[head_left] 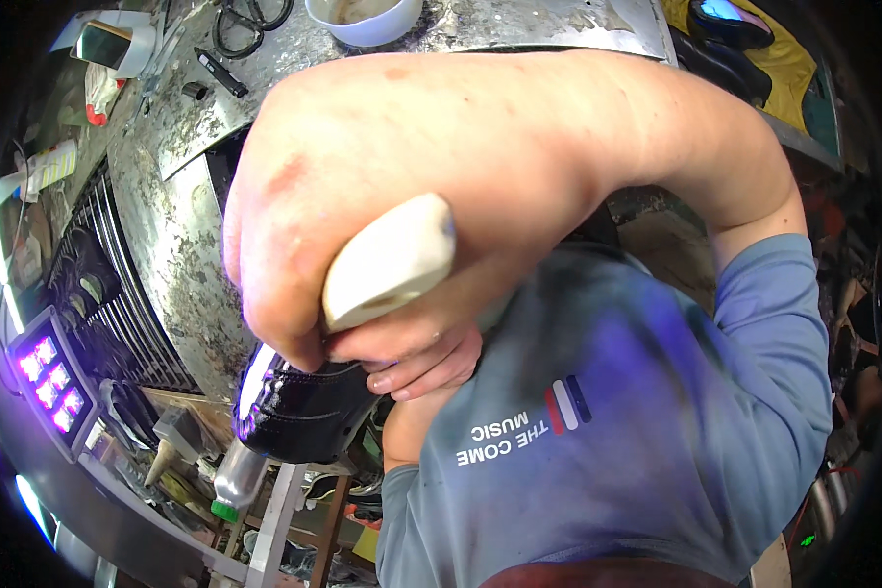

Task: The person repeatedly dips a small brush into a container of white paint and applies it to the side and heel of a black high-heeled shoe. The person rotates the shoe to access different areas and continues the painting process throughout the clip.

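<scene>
Bowl (367, 35) on worktop (529, 22), beyond the hands (284, 211) — scissors (256, 24) to its left.

Right arm (686, 127) raised, elbow bent sharply, forearm running leftward across upper view. Right hand (294, 216) clenched, back toward camera. Curled fingers (441, 367) below it, unclear which hand's. Left arm (416, 431) mostly hidden, short bare stretch visible.
</scene>
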Demonstrator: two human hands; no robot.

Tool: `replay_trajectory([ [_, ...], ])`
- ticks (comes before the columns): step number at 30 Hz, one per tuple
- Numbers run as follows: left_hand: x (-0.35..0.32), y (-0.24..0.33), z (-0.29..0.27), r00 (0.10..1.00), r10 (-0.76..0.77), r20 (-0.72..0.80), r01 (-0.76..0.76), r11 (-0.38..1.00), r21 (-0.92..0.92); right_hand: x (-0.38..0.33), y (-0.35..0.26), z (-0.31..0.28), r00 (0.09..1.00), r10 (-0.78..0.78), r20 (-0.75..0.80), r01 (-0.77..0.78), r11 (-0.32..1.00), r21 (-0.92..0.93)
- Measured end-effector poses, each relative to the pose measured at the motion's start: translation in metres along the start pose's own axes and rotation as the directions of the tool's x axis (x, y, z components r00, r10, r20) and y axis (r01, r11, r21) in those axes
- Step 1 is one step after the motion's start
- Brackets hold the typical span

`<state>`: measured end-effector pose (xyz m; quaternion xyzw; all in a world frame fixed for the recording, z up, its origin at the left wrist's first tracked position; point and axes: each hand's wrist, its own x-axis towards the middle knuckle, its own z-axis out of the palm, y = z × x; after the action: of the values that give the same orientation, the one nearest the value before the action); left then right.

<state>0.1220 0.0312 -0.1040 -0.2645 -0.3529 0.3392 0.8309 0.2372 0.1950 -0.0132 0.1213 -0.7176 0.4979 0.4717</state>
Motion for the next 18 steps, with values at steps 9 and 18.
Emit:
replay_trajectory([
  [9, -0.005, 0.0, -0.004, 0.997, -0.004, 0.083, 0.003, 1.0, 0.017, 0.001, -0.013, -0.018, 0.991, 0.125, 0.044, -0.118, 0.983, -0.14],
  [18, -0.002, -0.006, -0.002, 0.997, 0.012, 0.073, -0.012, 1.0, 0.008, 0.009, -0.033, -0.038, 0.966, 0.249, 0.068, -0.22, 0.933, -0.284],
])
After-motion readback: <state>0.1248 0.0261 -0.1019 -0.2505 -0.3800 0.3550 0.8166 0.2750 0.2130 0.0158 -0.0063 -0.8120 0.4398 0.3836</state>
